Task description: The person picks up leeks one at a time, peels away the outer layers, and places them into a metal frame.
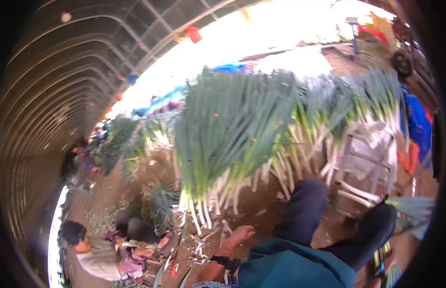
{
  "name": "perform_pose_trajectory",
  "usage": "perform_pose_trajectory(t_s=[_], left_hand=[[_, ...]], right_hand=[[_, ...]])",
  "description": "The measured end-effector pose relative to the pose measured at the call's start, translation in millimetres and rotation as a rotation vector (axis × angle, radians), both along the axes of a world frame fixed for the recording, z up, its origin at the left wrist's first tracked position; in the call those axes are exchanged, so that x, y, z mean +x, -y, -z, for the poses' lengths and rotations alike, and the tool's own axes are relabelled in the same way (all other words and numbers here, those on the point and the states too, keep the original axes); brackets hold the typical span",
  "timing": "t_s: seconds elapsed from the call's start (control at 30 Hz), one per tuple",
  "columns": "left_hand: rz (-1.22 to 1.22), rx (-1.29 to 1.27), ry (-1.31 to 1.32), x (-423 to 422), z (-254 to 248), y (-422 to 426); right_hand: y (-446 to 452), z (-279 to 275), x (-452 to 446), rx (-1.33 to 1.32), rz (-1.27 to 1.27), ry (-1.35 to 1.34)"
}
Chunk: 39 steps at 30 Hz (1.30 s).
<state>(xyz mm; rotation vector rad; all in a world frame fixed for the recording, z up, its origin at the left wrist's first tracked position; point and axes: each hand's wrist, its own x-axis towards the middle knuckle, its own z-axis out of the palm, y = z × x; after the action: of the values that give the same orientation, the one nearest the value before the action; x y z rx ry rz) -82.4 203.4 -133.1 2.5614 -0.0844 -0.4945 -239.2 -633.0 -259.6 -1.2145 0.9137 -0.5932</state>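
My left hand [242, 234] is over the soil left of my knees, with a dark band on its wrist. Its fingers look curled, and nothing shows in them. At the lower right, a dark, blurred patch of skin [390, 259] beside green and yellow stalks looks like my right hand; its fingers cannot be made out. In front of me a large bank of leeks [232, 125] leans upright, white ends down. Loose leek leaves [412, 206] lie right of my knee.
A person [95, 254] sits low at the lower left, hands near their lap. A metal-framed stool [367, 163] with white plastic stands beyond my knees. Blue and red bags [417, 125] are at the right. Plant scraps litter the soil. Curved ribs arch overhead at the left.
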Motion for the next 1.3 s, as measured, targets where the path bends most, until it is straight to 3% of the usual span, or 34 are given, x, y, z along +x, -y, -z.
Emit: perform_pose_trajectory(t_s=[0.1, 0.23, 0.37, 0.5, 0.63, 0.8, 0.87, 1.07, 1.13, 1.2, 1.3], left_hand=[[0.016, -0.029, -0.054, 19.4, -7.9, 12.0], [0.038, -0.038, -0.088, 49.6, -1.3, 31.3], [0.093, -0.180, -0.118, 69.7, 37.0, 55.9], [0.168, -0.228, -0.216, 96.2, 78.0, 84.2], [0.143, -0.270, -0.277, 108.3, 104.4, 82.0], [-0.008, -0.211, -0.285, 104.9, 158.5, 19.1], [-0.368, -0.245, -0.385, 100.5, 156.2, -12.1], [-0.629, 0.200, 0.023, 129.1, 195.1, -123.5], [-0.748, 0.084, 0.060, 167.7, 136.2, -109.8], [-0.669, 0.206, 0.272, 192.1, 176.7, -147.5], [-0.718, 0.232, 0.176, 245.6, 144.8, -135.4]], right_hand=[[-5.1, -64.1, 25.8, -0.081, 0.098, 0.106], [42.6, -174.7, 70.2, -0.284, 0.019, 0.117], [-36.9, -323.3, 156.7, -0.608, -0.049, 0.266], [-101.9, -383.0, 235.7, -0.693, -0.218, 0.369], [-155.3, -372.1, 308.2, -0.663, -0.389, 0.388], [-204.9, -304.7, 372.3, -0.653, -0.600, 0.212], [-210.4, -290.4, 384.4, -0.608, -0.652, 0.182], [-210.9, -277.4, 396.7, -0.674, -0.669, 0.057], [-206.4, -272.0, 392.7, -0.699, -0.679, -0.005], [-192.6, -261.3, 386.6, -0.705, -0.633, -0.054], [-188.5, -256.8, 382.2, -0.689, -0.643, -0.083]])
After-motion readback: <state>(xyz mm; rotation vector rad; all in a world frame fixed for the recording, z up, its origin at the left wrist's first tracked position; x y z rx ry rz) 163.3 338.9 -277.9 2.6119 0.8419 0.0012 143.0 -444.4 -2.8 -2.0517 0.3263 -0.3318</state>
